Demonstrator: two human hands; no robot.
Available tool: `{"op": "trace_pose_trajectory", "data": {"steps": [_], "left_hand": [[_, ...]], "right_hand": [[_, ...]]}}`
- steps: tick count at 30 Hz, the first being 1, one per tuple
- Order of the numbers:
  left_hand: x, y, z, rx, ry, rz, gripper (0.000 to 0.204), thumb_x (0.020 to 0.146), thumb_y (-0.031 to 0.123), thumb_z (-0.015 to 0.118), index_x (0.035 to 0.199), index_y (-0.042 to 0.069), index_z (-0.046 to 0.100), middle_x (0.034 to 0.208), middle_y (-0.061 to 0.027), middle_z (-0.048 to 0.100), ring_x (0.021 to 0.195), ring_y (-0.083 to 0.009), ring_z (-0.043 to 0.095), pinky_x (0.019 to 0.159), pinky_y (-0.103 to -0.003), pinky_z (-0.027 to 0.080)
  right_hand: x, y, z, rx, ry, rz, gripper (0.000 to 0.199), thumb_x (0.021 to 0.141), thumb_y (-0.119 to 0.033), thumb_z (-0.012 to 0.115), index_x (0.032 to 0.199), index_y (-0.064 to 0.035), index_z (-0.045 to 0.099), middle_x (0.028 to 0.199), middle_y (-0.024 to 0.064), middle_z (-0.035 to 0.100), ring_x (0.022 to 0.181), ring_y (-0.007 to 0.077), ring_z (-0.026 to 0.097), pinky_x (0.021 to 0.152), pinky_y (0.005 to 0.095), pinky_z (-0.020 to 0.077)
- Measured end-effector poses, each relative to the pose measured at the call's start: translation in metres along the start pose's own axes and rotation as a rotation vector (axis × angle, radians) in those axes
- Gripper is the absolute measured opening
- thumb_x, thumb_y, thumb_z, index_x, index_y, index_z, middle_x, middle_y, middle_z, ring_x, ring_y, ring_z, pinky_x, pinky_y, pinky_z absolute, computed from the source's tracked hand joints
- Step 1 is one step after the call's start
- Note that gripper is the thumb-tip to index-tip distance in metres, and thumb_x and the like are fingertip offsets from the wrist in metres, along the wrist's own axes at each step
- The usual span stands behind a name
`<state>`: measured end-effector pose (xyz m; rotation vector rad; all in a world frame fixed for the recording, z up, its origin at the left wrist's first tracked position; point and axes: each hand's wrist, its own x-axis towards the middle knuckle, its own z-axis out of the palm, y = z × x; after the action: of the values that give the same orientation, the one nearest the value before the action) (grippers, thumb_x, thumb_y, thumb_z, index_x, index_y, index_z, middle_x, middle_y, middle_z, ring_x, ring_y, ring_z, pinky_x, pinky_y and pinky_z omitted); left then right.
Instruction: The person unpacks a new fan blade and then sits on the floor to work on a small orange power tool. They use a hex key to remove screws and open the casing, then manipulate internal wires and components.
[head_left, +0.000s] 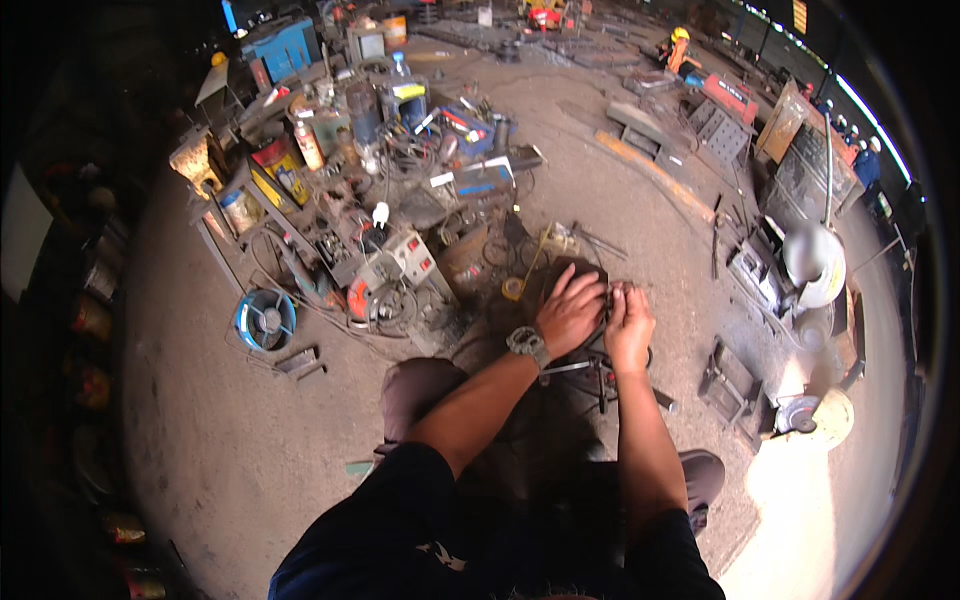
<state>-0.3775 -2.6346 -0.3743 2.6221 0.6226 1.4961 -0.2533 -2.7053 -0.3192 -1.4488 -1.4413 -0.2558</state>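
My left hand [572,312], with a watch [528,345] at its wrist, lies on a dark workpiece [590,272] whose kind I cannot make out. Its fingers are stretched forward and slightly apart. Right beside it, my right hand [630,322] is closed in a pinch at the workpiece's right edge; whatever sits between those fingertips is hidden. Below both hands, metal tools with thin bars [572,368] lie in shadow between my knees. A yellow tape roll [513,288] rests just left of the workpiece.
Left stand a switch box with red switches [412,258], tangled cables and a blue round frame [266,320]. Bottles and tools crowd the far left. Steel brackets [733,385] and cutting machines [815,265] stand right. A person in a yellow helmet [680,36] crouches far off.
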Motion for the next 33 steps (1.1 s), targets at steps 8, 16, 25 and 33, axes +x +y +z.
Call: {"op": "trace_pose_trajectory", "data": {"steps": [8, 16, 25, 33], "left_hand": [[0.009, 0.033, -0.02, -0.094, 0.02, -0.094, 0.019, 0.086, 0.013, 0.075, 0.103, 0.008, 0.068, 0.112, -0.0042, 0.067, 0.116, -0.0259, 0.062, 0.101, -0.043, 0.047], [-0.005, 0.052, -0.063, -0.259, -0.066, -0.147, 0.014, 0.096, 0.015, 0.072, 0.103, 0.008, 0.063, 0.102, -0.0079, 0.069, 0.091, -0.0345, 0.068, 0.082, -0.042, 0.055], [-0.008, 0.026, -0.135, -0.742, -0.631, -0.69, 0.012, 0.102, 0.012, 0.066, 0.105, 0.001, 0.07, 0.089, -0.0048, 0.074, 0.08, -0.0112, 0.069, 0.075, -0.03, 0.056], [-0.077, -0.169, -0.16, -0.17, -0.374, -0.851, 0.013, 0.095, 0.014, 0.072, 0.102, 0.005, 0.077, 0.089, -0.0128, 0.078, 0.081, -0.0257, 0.075, 0.076, -0.039, 0.058]], "right_hand": [[-0.003, -0.021, -0.029, 0.182, 0.048, 0.218, 0.01, 0.106, -0.006, 0.061, 0.103, -0.0013, 0.07, 0.091, 0.0084, 0.071, 0.074, 0.0146, 0.067, 0.07, 0.0314, 0.0552], [-0.021, -0.023, -0.055, 0.816, 0.034, 0.459, 0.014, 0.11, -0.01, 0.058, 0.105, 0.0007, 0.066, 0.102, 0.0073, 0.069, 0.08, 0.0114, 0.065, 0.076, 0.0273, 0.0553], [-0.041, -0.015, -0.088, 1.088, -0.01, 0.651, 0.016, 0.11, -0.011, 0.057, 0.109, 0.0022, 0.066, 0.102, 0.0096, 0.069, 0.084, 0.0138, 0.068, 0.079, 0.0301, 0.0578], [-0.177, 0.049, -0.134, 0.559, -0.79, 0.904, 0.012, 0.106, -0.003, 0.059, 0.105, -0.0003, 0.07, 0.09, 0.002, 0.071, 0.083, 0.0089, 0.068, 0.078, 0.0259, 0.0554]]}}
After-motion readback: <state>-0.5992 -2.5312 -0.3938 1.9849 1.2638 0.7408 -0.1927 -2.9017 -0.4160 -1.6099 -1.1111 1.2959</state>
